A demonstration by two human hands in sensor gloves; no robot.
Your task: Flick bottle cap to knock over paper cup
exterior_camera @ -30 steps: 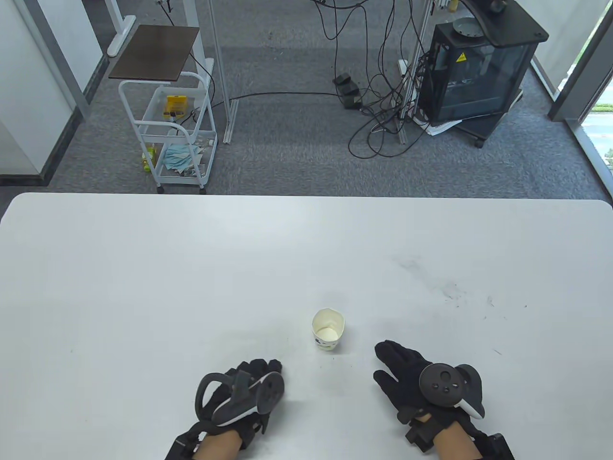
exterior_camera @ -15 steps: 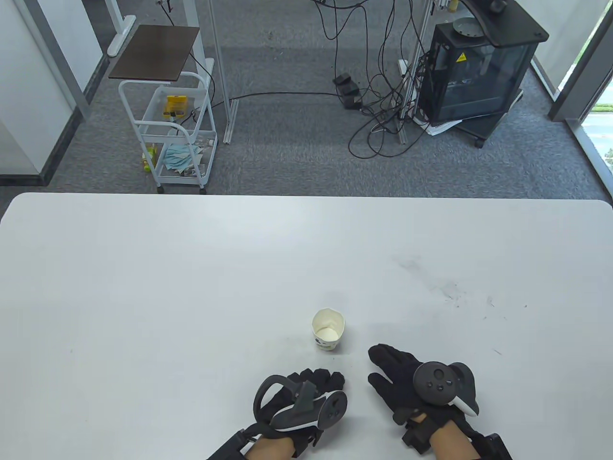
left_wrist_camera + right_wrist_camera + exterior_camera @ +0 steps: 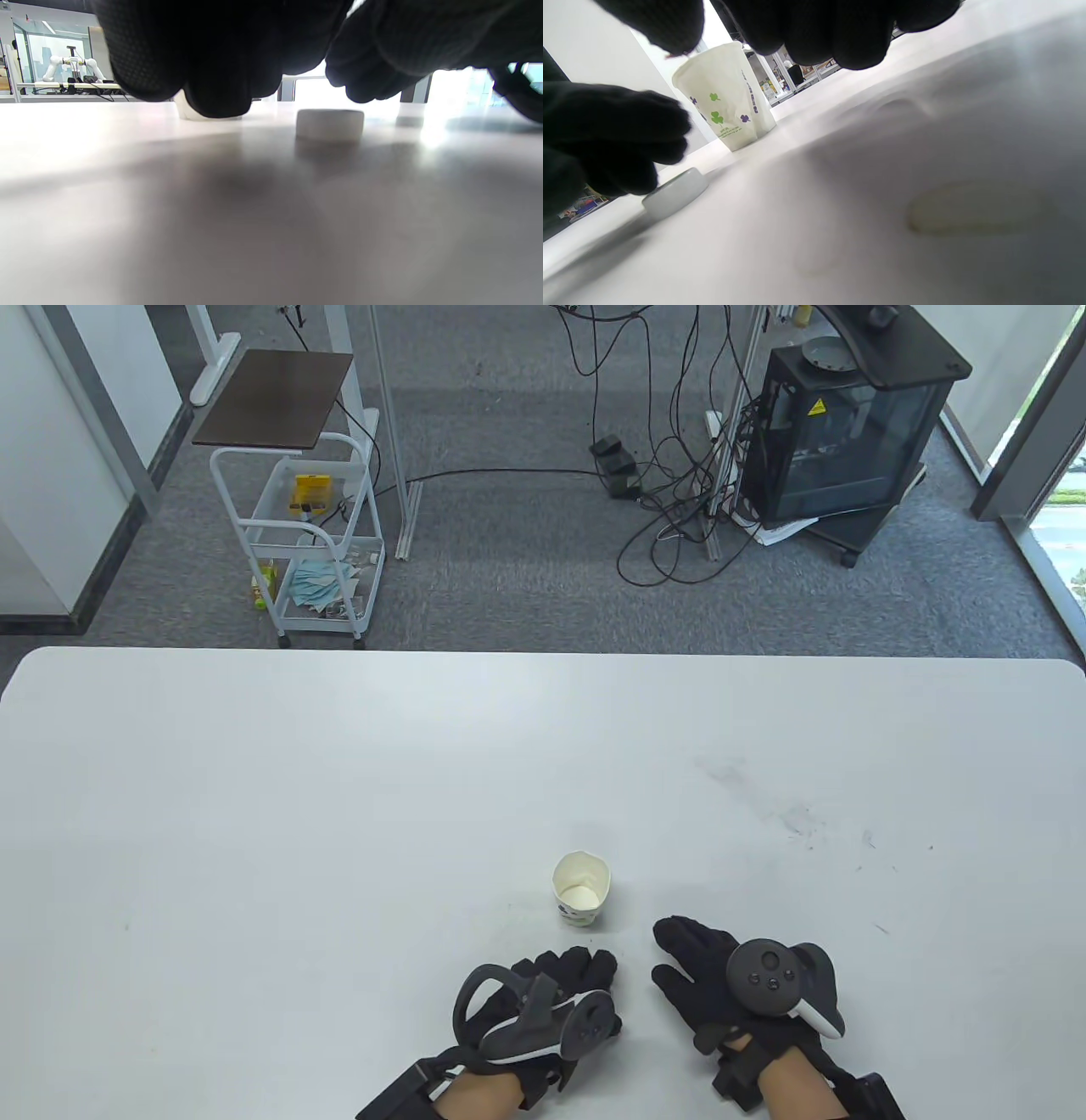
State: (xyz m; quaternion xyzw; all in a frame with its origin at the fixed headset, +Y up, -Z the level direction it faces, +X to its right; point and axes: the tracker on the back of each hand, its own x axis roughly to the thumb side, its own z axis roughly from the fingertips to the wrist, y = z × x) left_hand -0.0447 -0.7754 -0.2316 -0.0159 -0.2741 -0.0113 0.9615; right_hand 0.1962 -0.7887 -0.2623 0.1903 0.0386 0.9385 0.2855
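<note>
The cup (image 3: 582, 889) stands upright on the table (image 3: 254, 814), just ahead of the gap between the two hands and a little nearer the right one. In the table view the cap cannot be made out; it sits under or between the gloved fingers. The wrist views settle it: the cap (image 3: 329, 123) lies flat on the table just past the left hand's fingertips, and in the right wrist view the same cap (image 3: 675, 192) rests by the left glove with the cup (image 3: 725, 95) standing well behind it.

The left hand (image 3: 543, 1001) is low over the table with its fingers (image 3: 216, 80) curled down and bunched close behind the cap. It grips nothing that I can see, and whether a fingertip touches the cap I cannot tell. The right hand (image 3: 721, 976) lies loosely spread beside it, fingers pointing forward toward the cup, holding nothing.

What the flick turns on is the line from left fingertips through cap to cup. Judging by both wrist views, the cup lies forward and slightly to the right of the cap, so the strike likely needs to go forward with a slight rightward slant. The left hand is plainly the nearer to the cap and seems set to flick. A round cap has no long axis to align; it lies flat, so it should slide.
</note>
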